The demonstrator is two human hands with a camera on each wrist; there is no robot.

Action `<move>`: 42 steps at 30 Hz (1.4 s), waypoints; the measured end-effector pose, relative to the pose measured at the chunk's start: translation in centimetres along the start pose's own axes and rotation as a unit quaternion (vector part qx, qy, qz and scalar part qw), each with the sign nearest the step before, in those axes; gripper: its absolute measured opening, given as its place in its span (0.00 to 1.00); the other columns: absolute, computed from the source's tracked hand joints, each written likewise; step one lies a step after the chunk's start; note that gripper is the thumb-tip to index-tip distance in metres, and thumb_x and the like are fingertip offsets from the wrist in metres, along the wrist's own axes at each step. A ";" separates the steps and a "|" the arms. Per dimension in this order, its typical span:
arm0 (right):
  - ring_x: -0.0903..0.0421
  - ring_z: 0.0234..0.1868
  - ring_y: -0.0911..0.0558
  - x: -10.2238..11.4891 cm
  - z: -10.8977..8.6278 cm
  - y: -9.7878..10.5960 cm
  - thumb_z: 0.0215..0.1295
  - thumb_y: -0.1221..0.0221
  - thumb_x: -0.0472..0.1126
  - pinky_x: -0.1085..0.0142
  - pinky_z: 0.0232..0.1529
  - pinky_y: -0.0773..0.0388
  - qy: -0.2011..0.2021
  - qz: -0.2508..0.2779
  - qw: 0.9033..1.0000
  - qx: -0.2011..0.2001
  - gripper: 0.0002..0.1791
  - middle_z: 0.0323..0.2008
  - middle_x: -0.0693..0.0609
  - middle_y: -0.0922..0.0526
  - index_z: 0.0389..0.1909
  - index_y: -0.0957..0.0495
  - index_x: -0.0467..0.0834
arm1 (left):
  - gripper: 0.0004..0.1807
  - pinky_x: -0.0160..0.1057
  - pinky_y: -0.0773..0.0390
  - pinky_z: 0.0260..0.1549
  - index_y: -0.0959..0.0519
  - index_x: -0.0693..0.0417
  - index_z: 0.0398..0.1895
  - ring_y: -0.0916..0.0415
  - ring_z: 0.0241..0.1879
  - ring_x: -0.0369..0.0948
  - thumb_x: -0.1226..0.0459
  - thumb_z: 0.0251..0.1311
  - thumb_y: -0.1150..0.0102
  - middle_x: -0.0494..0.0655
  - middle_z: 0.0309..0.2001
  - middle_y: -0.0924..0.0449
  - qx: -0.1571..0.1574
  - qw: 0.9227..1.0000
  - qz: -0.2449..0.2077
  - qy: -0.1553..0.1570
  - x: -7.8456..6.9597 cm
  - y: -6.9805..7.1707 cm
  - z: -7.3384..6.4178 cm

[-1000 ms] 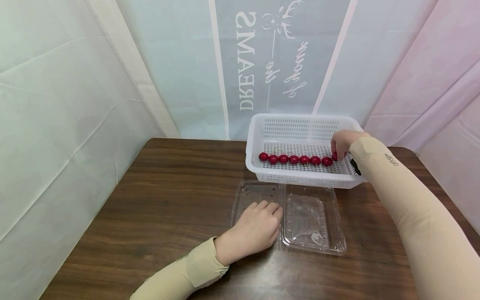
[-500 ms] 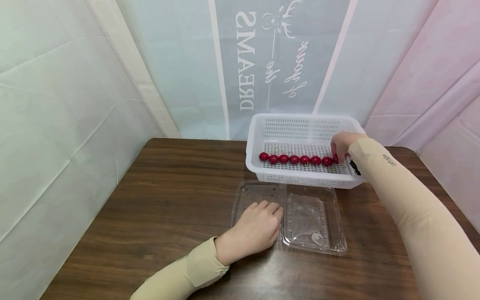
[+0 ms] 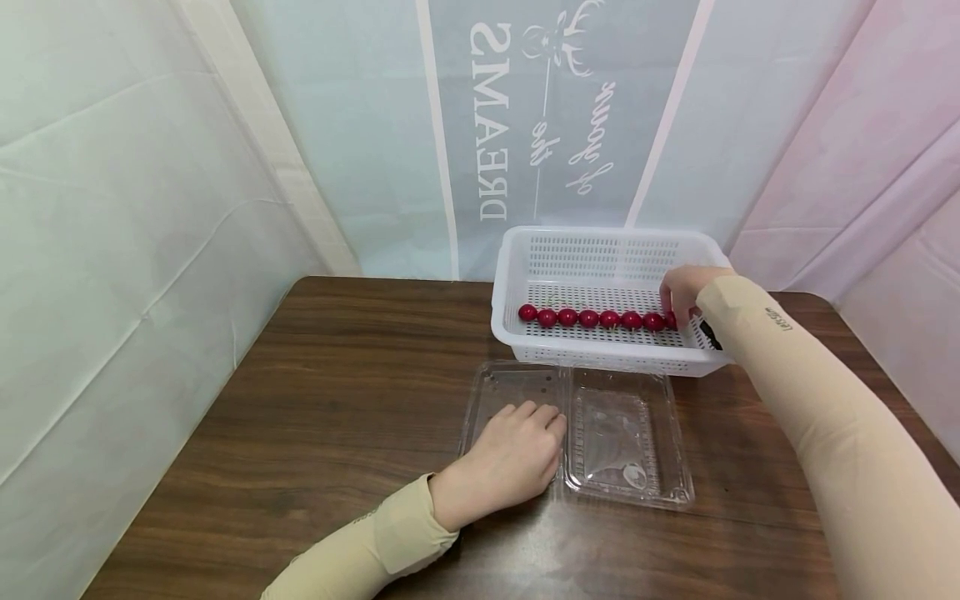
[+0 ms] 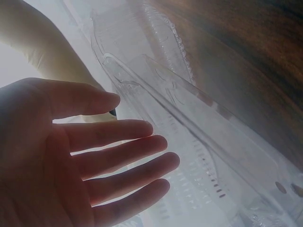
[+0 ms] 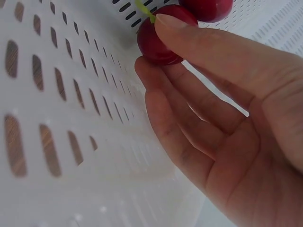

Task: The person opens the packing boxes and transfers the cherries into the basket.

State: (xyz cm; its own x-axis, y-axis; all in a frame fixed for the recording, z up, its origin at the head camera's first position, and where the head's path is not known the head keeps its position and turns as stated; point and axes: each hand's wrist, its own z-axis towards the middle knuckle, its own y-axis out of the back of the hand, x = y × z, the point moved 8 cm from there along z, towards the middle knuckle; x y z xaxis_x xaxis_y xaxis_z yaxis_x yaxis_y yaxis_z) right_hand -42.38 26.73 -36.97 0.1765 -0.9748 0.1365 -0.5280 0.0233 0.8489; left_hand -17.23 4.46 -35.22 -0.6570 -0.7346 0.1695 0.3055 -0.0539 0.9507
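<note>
Inside a white plastic basket (image 3: 600, 358), my right hand (image 3: 686, 292) pinches a dark red cherry (image 5: 158, 40) between thumb and fingertips. A short green stem (image 5: 144, 8) shows at the thumb tip. That cherry is at the right end of a line of several cherries (image 3: 588, 318) on the basket floor, and another cherry (image 5: 208, 7) lies right beside it in the right wrist view. My left hand (image 3: 498, 458) is over the left half of an opened clear plastic clamshell box (image 3: 615, 433). Its fingers are straight and slightly spread in the left wrist view, holding nothing.
The brown wooden table (image 3: 322, 400) carries both the basket and the clamshell, which lies just in front of the basket. Behind the table hangs a printed curtain (image 3: 555, 125), with pale cloth walls (image 3: 135, 250) at the sides.
My right hand, with the cherry, has shifted slightly toward the near side of the basket, bringing it in line with the row. The left hand has stayed in place.
</note>
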 end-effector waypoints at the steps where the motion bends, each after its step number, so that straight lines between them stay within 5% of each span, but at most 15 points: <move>1: 0.50 0.33 0.27 0.0 0.0 0.0 0.39 0.31 0.29 0.65 0.30 0.30 0.006 -0.004 1.000 0.000 0.18 0.30 0.45 0.23 0.36 0.19 0.40 | 0.15 0.35 0.27 0.30 0.20 0.53 0.45 0.23 0.39 0.40 0.57 0.58 0.46 0.42 0.45 0.19 -0.001 1.000 0.000 0.000 0.0 0.0 0.0; 26: 0.49 0.34 0.26 -0.7 0.5 -0.7 0.35 0.30 0.31 0.64 0.31 0.29 0.008 0.015 1.000 0.000 0.22 0.33 0.45 0.22 0.38 0.19 0.41 | 0.15 0.35 0.27 0.29 0.20 0.53 0.45 0.24 0.38 0.40 0.57 0.57 0.45 0.43 0.44 0.20 0.004 1.000 -0.001 -0.001 0.0 0.0 0.0; 42: 0.47 0.39 0.23 -0.1 0.0 0.1 0.46 0.33 0.35 0.60 0.37 0.27 0.025 0.010 1.000 0.016 0.18 0.35 0.44 0.20 0.41 0.21 0.38 | 0.16 0.35 0.26 0.31 0.20 0.53 0.46 0.23 0.39 0.40 0.57 0.57 0.45 0.42 0.45 0.19 -0.003 1.000 0.000 -0.006 -0.1 0.0 0.1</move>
State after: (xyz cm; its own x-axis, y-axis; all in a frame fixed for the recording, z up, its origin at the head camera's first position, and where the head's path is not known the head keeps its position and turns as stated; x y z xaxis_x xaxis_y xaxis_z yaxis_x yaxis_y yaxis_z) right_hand -42.49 26.80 -36.90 0.2057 -0.9620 0.1797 -0.5589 0.0352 0.8285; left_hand -17.27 4.58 -35.23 -0.6653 -0.7262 0.1732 0.3101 -0.0578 0.9489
